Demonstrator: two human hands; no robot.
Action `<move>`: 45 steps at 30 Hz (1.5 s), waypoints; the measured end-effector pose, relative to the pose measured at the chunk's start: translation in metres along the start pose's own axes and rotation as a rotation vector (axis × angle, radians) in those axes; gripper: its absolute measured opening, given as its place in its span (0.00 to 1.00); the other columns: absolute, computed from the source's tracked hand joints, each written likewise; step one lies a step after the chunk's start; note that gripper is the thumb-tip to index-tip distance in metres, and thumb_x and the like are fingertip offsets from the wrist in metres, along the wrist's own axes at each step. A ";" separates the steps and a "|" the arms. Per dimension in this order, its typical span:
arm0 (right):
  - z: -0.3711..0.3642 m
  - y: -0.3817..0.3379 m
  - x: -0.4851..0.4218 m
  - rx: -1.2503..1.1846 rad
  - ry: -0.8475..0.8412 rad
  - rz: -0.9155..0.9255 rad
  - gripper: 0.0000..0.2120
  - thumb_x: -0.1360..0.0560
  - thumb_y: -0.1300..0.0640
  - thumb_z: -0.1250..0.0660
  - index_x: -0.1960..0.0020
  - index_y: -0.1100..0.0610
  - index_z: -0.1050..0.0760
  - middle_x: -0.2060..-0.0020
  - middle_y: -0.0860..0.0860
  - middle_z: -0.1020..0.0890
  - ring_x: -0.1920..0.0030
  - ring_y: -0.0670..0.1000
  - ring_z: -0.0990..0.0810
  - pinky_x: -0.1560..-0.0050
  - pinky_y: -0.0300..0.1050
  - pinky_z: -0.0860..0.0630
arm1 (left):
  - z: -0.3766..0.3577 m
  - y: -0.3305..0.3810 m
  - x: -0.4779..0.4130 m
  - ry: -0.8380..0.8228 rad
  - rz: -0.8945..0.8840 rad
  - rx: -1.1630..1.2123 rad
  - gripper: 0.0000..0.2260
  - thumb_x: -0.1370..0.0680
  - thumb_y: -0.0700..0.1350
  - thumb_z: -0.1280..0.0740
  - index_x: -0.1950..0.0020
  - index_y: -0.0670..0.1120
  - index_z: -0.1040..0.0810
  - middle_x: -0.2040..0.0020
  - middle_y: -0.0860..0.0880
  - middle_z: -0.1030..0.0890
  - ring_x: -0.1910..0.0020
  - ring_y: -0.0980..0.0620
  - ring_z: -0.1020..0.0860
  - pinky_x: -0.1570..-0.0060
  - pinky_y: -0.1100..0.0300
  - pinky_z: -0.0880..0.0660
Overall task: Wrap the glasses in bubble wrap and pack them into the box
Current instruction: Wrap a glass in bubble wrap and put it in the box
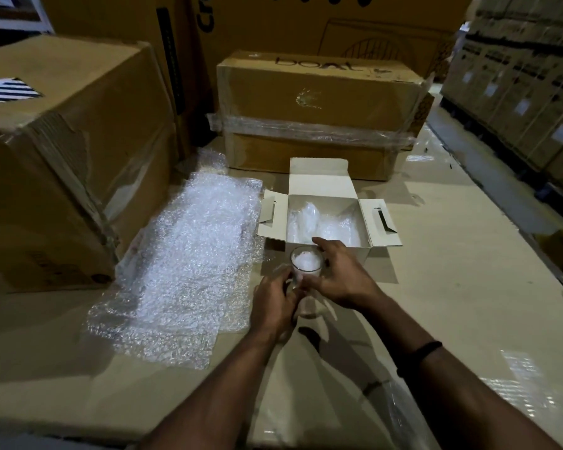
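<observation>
We grip the glass with both hands, left hand fingers curled round its side, right hand fingers over the rim. Open box just on the far side, bubble wrap lying left.

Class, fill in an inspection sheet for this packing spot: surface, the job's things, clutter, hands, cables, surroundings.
Surface: pale cardboard surface, shiny in places.
Job's things: glass with white padding inside, bare outside; open white box just behind it, holding wrapped bundles; bubble wrap sheets spread left of the box.
Clutter: clear plastic at the near edge.
Hands: left hand and right hand both hold the glass.
Cables: nothing seen.
Surroundings: big brown boxes left and behind; stacked cartons at right.
</observation>
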State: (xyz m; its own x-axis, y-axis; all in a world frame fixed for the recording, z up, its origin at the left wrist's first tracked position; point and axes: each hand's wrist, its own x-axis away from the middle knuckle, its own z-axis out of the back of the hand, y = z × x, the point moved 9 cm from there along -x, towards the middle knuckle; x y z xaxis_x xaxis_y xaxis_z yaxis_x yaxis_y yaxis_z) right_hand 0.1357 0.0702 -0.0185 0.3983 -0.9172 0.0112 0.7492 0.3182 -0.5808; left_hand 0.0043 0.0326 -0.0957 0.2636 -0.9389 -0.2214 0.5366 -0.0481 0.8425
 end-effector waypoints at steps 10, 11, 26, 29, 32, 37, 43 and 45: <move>0.023 0.004 0.002 -0.138 0.139 -0.049 0.31 0.35 0.46 0.22 0.36 0.57 0.24 0.44 0.52 0.18 0.48 0.51 0.20 0.51 0.44 0.25 | -0.003 -0.002 0.001 -0.047 0.046 0.068 0.19 0.33 0.58 0.27 0.44 0.56 0.21 0.49 0.58 0.18 0.52 0.60 0.20 0.53 0.59 0.21; 0.035 0.009 0.003 -0.208 0.150 -0.069 0.33 0.35 0.48 0.21 0.33 0.58 0.26 0.42 0.52 0.19 0.48 0.50 0.20 0.50 0.43 0.24 | -0.003 -0.006 0.002 -0.035 0.072 0.113 0.22 0.33 0.55 0.26 0.40 0.56 0.22 0.46 0.57 0.18 0.49 0.58 0.20 0.50 0.57 0.21; 0.059 0.057 -0.098 0.485 -0.097 0.348 0.35 0.32 0.69 0.30 0.28 0.54 0.33 0.29 0.52 0.31 0.34 0.57 0.27 0.47 0.44 0.28 | -0.016 0.005 -0.035 0.094 -0.059 -0.412 0.35 0.27 0.51 0.28 0.23 0.53 0.39 0.29 0.44 0.30 0.33 0.42 0.30 0.39 0.44 0.31; 0.043 0.063 -0.107 0.564 -0.187 0.394 0.34 0.33 0.73 0.34 0.30 0.54 0.30 0.30 0.54 0.30 0.36 0.59 0.26 0.50 0.46 0.26 | -0.018 0.004 -0.037 0.081 -0.043 -0.397 0.35 0.27 0.53 0.29 0.23 0.55 0.41 0.34 0.46 0.26 0.38 0.44 0.27 0.40 0.46 0.30; 0.029 0.056 -0.110 0.636 -0.310 0.408 0.30 0.31 0.70 0.33 0.31 0.52 0.28 0.31 0.55 0.30 0.34 0.57 0.28 0.40 0.47 0.28 | -0.016 0.003 -0.038 0.082 -0.039 -0.379 0.34 0.26 0.53 0.30 0.24 0.57 0.41 0.36 0.48 0.25 0.40 0.46 0.27 0.40 0.47 0.30; 0.034 0.058 -0.114 0.679 -0.226 0.339 0.17 0.23 0.56 0.32 0.34 0.50 0.23 0.33 0.52 0.25 0.36 0.52 0.25 0.41 0.46 0.27 | -0.014 0.004 -0.037 0.083 -0.046 -0.361 0.32 0.26 0.52 0.30 0.24 0.56 0.39 0.35 0.48 0.24 0.39 0.47 0.27 0.39 0.47 0.30; 0.029 0.067 -0.108 0.655 -0.111 0.253 0.16 0.21 0.52 0.37 0.34 0.49 0.24 0.39 0.50 0.21 0.42 0.55 0.21 0.48 0.45 0.27 | -0.014 0.006 -0.038 0.085 -0.074 -0.349 0.32 0.26 0.51 0.30 0.24 0.56 0.39 0.33 0.48 0.25 0.39 0.45 0.26 0.40 0.47 0.29; 0.027 0.066 -0.108 0.671 -0.140 0.240 0.17 0.20 0.51 0.38 0.32 0.49 0.25 0.37 0.50 0.23 0.41 0.55 0.22 0.46 0.47 0.27 | -0.013 0.007 -0.038 0.086 -0.068 -0.359 0.32 0.25 0.51 0.30 0.24 0.56 0.38 0.33 0.48 0.25 0.39 0.46 0.26 0.41 0.48 0.31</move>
State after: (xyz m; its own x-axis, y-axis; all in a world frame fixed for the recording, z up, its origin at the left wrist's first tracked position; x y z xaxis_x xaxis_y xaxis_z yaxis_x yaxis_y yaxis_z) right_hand 0.1558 0.1966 -0.0360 0.6229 -0.7786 0.0760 0.7781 0.6267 0.0433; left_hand 0.0085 0.0724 -0.0882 0.2759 -0.9048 -0.3244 0.7978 0.0273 0.6022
